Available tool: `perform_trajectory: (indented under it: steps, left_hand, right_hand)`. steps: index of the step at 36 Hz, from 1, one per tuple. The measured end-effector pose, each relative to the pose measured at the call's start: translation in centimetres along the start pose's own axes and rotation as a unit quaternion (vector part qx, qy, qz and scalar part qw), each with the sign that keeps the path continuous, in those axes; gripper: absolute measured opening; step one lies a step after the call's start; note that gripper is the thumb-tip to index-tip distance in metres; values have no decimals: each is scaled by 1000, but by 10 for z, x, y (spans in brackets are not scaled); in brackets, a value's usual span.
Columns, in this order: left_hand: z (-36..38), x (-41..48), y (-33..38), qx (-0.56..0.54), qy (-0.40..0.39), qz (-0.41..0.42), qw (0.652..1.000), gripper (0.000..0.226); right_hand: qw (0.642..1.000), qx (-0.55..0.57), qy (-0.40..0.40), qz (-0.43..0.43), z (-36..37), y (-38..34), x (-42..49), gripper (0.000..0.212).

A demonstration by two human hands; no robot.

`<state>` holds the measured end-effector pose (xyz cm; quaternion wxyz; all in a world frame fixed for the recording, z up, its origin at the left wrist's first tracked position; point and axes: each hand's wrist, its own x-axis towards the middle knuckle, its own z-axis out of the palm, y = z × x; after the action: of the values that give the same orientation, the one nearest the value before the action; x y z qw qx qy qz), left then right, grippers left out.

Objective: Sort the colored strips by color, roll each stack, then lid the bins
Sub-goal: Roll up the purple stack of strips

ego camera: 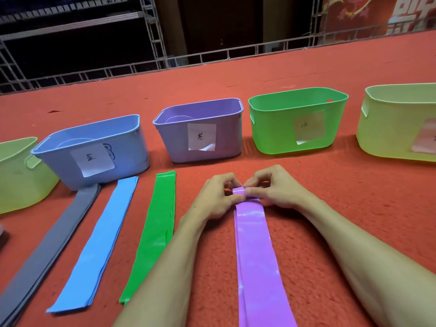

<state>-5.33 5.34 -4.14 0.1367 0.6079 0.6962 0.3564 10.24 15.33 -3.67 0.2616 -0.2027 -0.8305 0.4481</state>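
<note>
Red carpet point(330, 185) | sorting looks done | left hand point(217, 197), right hand point(278, 190) pinch purple stack point(254, 244) end near purple bin point(177, 147) | rolling just starting, lids left

Surface: red carpet point(354, 185), coarse pile.
Back row, left to right, all upright:
- yellow-green bin point(16, 175), cut by left edge
- blue bin point(132, 147)
- purple bin point(174, 142)
- green bin point(273, 128)
- second yellow-green bin point(389, 128), cut by right edge

Front row, lying flat, side by side, not touching:
- grey strip stack point(47, 251), far end at foot of blue bin
- blue strip stack point(99, 244)
- green strip stack point(155, 232)
- purple strip stack point(254, 256), far end curled into small roll
</note>
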Motion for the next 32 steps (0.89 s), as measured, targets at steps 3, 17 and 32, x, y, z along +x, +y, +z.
perform_trajectory:
  steps: [3, 17, 32]
  left_hand:
    - [1, -1, 2, -18, 16, -3, 1000, 22]
    - [14, 5, 6, 12, 138, 69, 988, 21]
    - [12, 8, -4, -66, 85, -8, 994, 16]
  right_hand:
    - [1000, 11, 0, 3, 0, 0, 0, 8]
    - [991, -116, 50, -33, -1, -1, 3, 22]
    - [987, -140, 69, -32, 1, 8, 6, 32]
